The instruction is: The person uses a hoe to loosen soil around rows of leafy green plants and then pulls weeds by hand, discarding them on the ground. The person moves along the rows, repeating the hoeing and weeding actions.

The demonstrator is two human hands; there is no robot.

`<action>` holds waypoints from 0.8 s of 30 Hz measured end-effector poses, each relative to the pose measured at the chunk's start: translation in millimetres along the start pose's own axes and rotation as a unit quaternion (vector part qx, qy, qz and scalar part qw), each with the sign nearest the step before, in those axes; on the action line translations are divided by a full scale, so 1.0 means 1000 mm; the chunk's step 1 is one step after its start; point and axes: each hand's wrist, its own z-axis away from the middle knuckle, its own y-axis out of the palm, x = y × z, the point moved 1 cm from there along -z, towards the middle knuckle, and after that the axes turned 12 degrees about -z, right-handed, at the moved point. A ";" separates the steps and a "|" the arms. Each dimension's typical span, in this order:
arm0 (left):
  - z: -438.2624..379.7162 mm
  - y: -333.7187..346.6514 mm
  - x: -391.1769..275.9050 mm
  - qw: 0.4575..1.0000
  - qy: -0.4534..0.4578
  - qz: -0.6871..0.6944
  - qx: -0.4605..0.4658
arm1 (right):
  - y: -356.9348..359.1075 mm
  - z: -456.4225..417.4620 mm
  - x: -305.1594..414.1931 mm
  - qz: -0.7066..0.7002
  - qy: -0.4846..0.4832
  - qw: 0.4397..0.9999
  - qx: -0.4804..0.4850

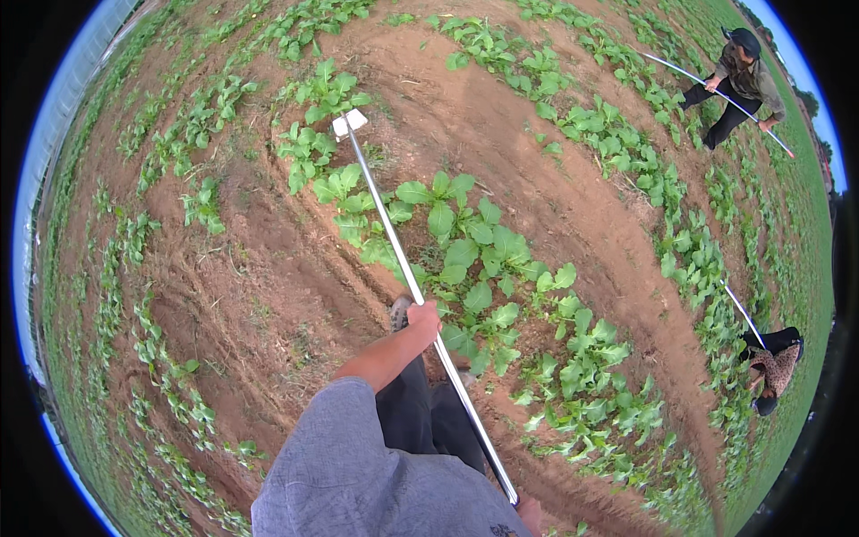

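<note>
A long-handled hoe with a shiny metal handle (384, 216) slants across the view. Partway along the handle, my left hand (424, 318) is wrapped around it. My right hand (529, 514) is at the handle's near end by my waist, partly cut off by my shirt and mostly hidden. At the far end, the bright hoe blade (349, 124) is at the soil beside leafy green plants (327, 90). Broad-leaved crop plants (478, 245) grow just right of the handle. My shoe (400, 313) shows beside my left hand, on bare soil at the row's edge.
More crop rows (607, 144) curve along both sides, with brown soil strips (537, 174) between them. At upper right, a person (745, 77) holds a long pole. Another person (775, 369) bends over with a pole at right. A pale greenhouse-like structure (80, 74) edges the upper left.
</note>
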 end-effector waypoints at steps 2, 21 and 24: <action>-0.028 0.000 -0.022 0.998 -0.047 0.024 0.033 | -0.009 0.000 0.041 -0.031 0.006 0.999 -0.009; 0.032 0.019 0.095 0.989 -0.048 0.084 0.109 | 0.037 0.036 -0.078 -0.103 0.065 0.993 0.003; 0.062 0.018 0.125 0.973 -0.045 0.163 0.155 | 0.044 0.054 -0.129 -0.122 0.089 0.989 0.007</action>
